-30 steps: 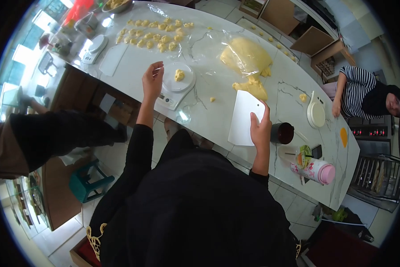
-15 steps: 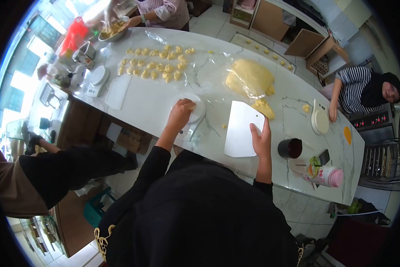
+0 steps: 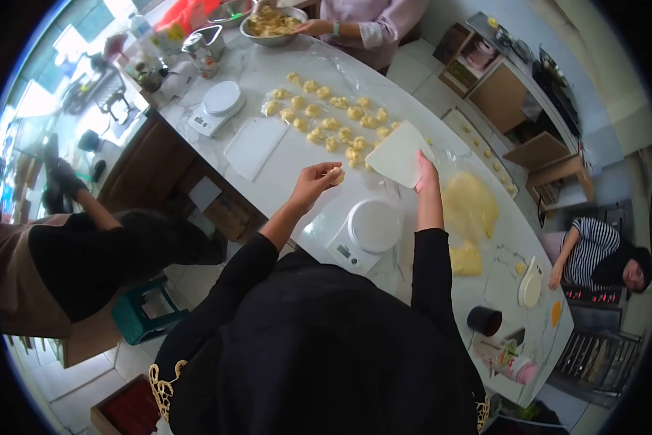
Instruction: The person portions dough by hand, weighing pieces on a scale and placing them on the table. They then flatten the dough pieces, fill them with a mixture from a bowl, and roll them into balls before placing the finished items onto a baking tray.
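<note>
My left hand [image 3: 313, 185] is closed in a pinch around a small dough piece [image 3: 338, 176], just in front of the rows of dough pieces [image 3: 330, 124]. A white dough scraper [image 3: 398, 154] is gripped in my right hand [image 3: 428, 176], its blade pointing left over the near end of those rows. Between my forearms, a white kitchen scale [image 3: 374, 227] stands on the table with a bare round plate. To the right of my right hand lies a big mass of yellow dough [image 3: 471, 206] under clear plastic, with a smaller dough lump [image 3: 466, 259] nearer me.
Left are a second scale [image 3: 223, 98] and a white board [image 3: 255, 148]. A person at the far edge holds a bowl [image 3: 250, 29]. Right are a third scale [image 3: 530, 286], a dark cup [image 3: 484, 320] and a pink bottle [image 3: 523, 371]. A person stands either side.
My view has turned left. My left hand has moved from over the scale toward the dough rows, now showing a dough piece. The scraper has swung across to the rows' near end.
</note>
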A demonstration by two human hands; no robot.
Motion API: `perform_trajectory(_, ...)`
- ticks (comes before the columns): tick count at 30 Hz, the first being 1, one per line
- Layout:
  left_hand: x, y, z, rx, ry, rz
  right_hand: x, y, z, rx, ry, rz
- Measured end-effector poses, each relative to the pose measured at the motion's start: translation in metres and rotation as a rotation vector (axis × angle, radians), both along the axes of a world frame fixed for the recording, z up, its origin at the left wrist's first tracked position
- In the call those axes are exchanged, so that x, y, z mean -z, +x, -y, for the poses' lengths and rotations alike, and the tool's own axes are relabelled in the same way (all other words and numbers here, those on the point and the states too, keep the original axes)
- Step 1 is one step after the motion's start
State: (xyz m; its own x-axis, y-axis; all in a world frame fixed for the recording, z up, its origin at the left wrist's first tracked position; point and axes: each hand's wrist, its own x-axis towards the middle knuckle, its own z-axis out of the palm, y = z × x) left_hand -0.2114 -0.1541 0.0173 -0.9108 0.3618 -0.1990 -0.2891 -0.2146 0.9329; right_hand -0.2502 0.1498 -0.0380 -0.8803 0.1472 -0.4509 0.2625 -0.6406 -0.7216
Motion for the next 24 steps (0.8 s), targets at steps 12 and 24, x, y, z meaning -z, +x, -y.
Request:
perform_trajectory(12, -0.092, -0.164, 0.003, -0.152, -0.212, -0.609, -0.057, 0.005, 0.078, 0.129, 0.714, -0.389)
perform_trajectory(24, -0.021, -0.318, -0.121, 0.479, -1.254, -1.072, -0.092, 0.056, 0.145, -0.304, 1.255, -0.769)
